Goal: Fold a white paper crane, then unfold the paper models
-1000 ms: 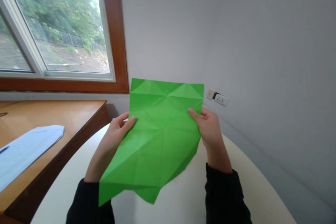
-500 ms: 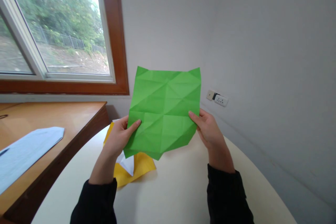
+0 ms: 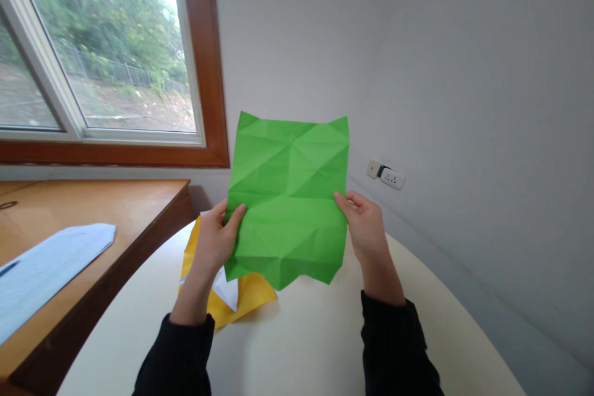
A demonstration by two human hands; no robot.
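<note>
A green sheet of paper (image 3: 288, 198), unfolded and marked with many creases, is held up above the round white table (image 3: 306, 340). My left hand (image 3: 216, 238) pinches its left edge, thumb on the near face. On the opposite edge, my right hand (image 3: 366, 223) grips the sheet between thumb and fingers. Behind and below the green paper lies a yellow sheet (image 3: 253, 300) with a white folded paper piece (image 3: 227, 291) on it. The green sheet and my left hand hide part of both.
A wooden desk (image 3: 153, 198) stands at the left, bearing a pale blue folded cloth or paper (image 3: 65, 260) with a pen-like item (image 3: 8, 267). Beyond are a brown-framed window (image 3: 206, 74) and a wall with a power socket (image 3: 392, 178).
Both hands have come slightly closer together. The green sheet has shifted a little left, and its lower right corner now hangs lower.
</note>
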